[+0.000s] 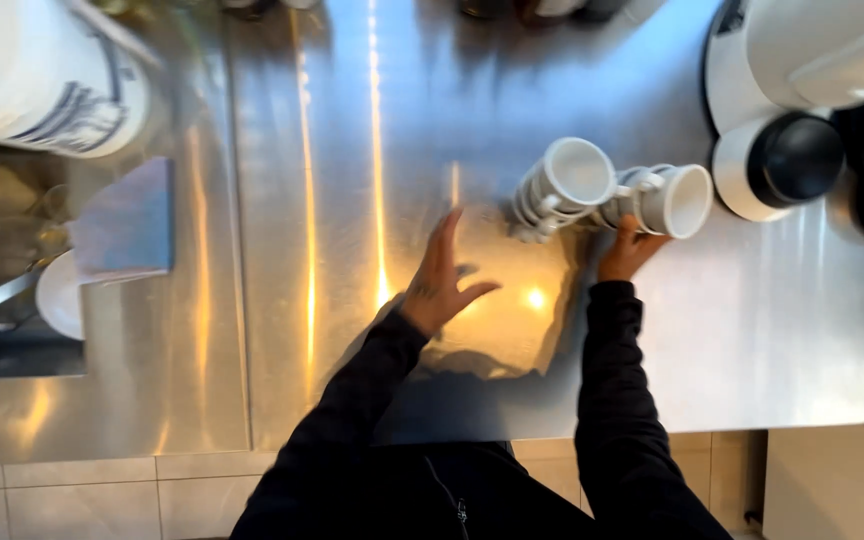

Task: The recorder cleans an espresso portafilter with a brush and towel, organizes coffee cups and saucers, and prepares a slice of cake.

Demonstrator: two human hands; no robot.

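Head view: the left hand hovers flat over the steel counter, fingers spread wide, holding nothing, just short of a stack of white cups; the right hand is curled under a second stack of white cups, its fingertips hidden (grip hard to judge); both stacks lie on their sides, long axes roughly left to right, mouths facing right and slightly up; a white machine is cut off top right
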